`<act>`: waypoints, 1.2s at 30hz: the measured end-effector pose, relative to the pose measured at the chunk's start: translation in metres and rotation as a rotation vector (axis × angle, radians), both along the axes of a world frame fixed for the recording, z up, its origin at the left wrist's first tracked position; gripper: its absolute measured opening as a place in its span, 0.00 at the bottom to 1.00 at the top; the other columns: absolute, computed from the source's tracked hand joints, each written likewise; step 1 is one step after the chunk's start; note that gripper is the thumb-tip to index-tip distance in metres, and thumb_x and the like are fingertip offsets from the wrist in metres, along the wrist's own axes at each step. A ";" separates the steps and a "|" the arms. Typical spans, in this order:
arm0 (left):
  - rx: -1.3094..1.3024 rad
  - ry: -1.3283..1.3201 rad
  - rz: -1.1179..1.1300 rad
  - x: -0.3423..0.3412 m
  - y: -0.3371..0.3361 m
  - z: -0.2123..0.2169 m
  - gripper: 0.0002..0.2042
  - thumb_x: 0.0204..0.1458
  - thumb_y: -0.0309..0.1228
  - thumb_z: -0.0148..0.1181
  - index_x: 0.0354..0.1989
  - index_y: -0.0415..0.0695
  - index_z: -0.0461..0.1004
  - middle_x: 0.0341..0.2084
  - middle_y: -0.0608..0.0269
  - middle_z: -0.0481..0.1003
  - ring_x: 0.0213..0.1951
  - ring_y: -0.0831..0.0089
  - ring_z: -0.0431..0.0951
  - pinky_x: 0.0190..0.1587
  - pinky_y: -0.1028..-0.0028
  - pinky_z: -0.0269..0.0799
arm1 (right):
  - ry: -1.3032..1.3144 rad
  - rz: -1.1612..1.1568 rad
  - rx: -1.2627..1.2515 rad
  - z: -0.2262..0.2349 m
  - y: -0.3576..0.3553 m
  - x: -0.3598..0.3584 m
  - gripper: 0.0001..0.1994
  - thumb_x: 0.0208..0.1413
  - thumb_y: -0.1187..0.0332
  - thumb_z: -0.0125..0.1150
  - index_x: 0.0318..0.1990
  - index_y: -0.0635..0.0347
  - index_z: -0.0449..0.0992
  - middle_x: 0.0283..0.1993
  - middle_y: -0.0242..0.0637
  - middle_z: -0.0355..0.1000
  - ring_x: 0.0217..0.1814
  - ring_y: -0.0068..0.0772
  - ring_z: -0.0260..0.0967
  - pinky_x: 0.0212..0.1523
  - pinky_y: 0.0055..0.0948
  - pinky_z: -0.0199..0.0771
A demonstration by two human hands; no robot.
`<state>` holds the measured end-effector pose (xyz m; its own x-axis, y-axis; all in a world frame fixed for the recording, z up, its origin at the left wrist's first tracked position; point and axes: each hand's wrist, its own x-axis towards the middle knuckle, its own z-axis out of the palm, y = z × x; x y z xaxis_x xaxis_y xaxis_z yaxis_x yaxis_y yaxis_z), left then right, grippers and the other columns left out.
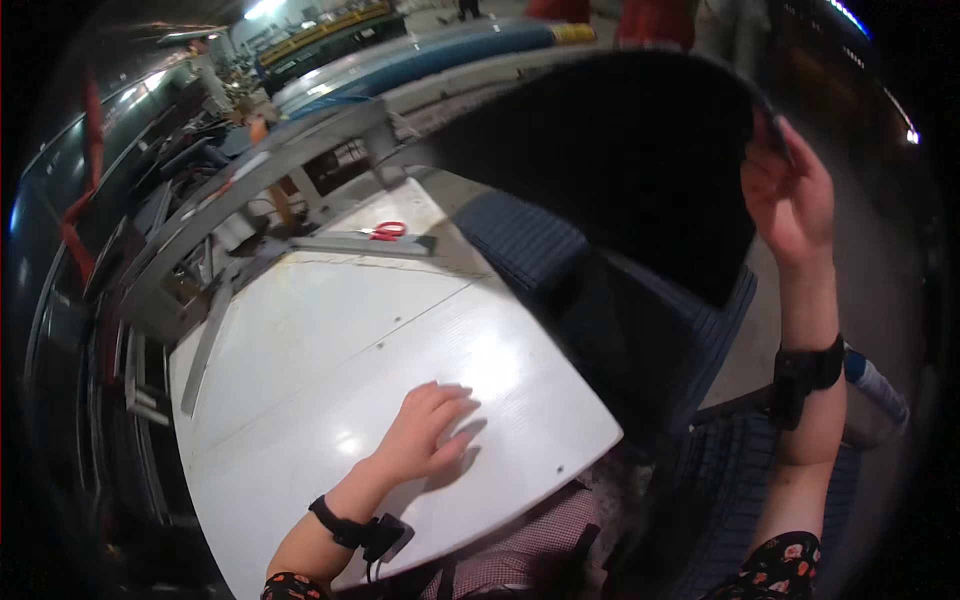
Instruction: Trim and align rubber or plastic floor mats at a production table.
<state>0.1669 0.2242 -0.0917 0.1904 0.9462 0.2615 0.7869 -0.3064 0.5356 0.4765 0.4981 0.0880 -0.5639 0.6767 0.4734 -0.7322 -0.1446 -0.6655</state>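
A large black flat sheet is raised at the right, past the table's edge. Its upper right edge is pinched in my right hand, thumb and fingers closed on it. The sheet curves down toward dark blue ribbed pieces beside the table. My left hand hovers low over or rests on the white tabletop; which of the two, I cannot tell. Its fingers are spread a little and nothing is in them. Farther off on the tabletop lie red-handled scissors next to a grey metal strip.
A grey metal frame runs along the far left side of the table. Another long strip lies by the left edge. Behind are a long blue roll and red shapes. More dark ribbed material sits below my right arm.
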 end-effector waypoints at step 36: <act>-0.072 -1.934 0.727 -0.086 -0.286 -0.039 0.22 0.54 0.44 0.46 0.49 0.40 0.64 0.43 0.50 0.68 0.45 0.61 0.70 0.47 0.66 0.68 | -0.738 -0.483 0.136 -0.072 -0.280 -0.070 0.17 0.56 0.63 0.52 0.50 0.61 0.67 0.47 0.38 0.67 0.43 0.27 0.68 0.34 0.21 0.70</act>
<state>0.0805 -0.0619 -0.1305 -0.5573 0.7205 -0.4127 -0.7439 -0.2126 0.6335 0.4066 0.2177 0.0158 -0.4247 0.8839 0.1958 -0.0706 0.1833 -0.9805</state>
